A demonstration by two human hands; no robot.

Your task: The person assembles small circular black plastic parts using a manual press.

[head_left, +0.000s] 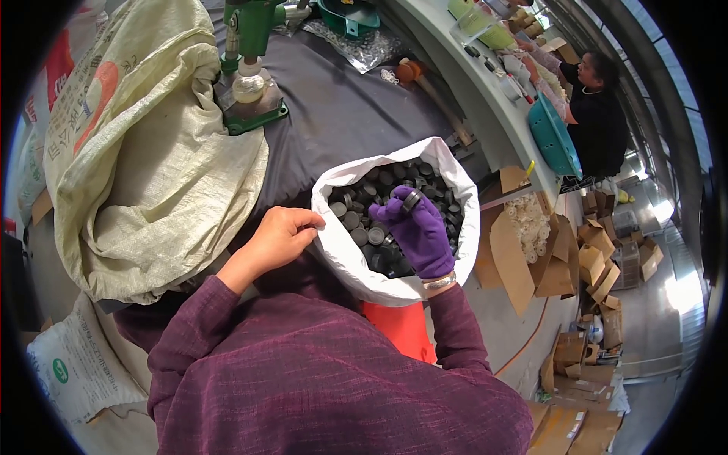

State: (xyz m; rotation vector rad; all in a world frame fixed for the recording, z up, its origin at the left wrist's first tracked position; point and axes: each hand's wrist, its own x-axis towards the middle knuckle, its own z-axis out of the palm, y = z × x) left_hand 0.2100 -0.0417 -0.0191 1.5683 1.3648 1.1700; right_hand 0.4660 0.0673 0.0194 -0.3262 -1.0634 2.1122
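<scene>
A white sack (472, 227) with a rolled-down rim stands before me, holding many round black plastic caps (374, 235). Above them, my right hand (422, 241), in a purple glove, pinches one black cap (412, 200) between thumb and fingers. My bare left hand (282, 236) is closed at the sack's left rim, its fingertips touching the white edge. Its thumb is partly hidden. To the left of that hand lies a large cream woven sack (174, 197).
Beyond the cream sack, a green hand press (249, 45) stands on the dark-covered table (334, 106). A hammer (440, 98) lies at the table's right. Right of the white sack is an open carton (509, 243) of pale parts. A co-worker (599, 114) sits by a teal basin (552, 136).
</scene>
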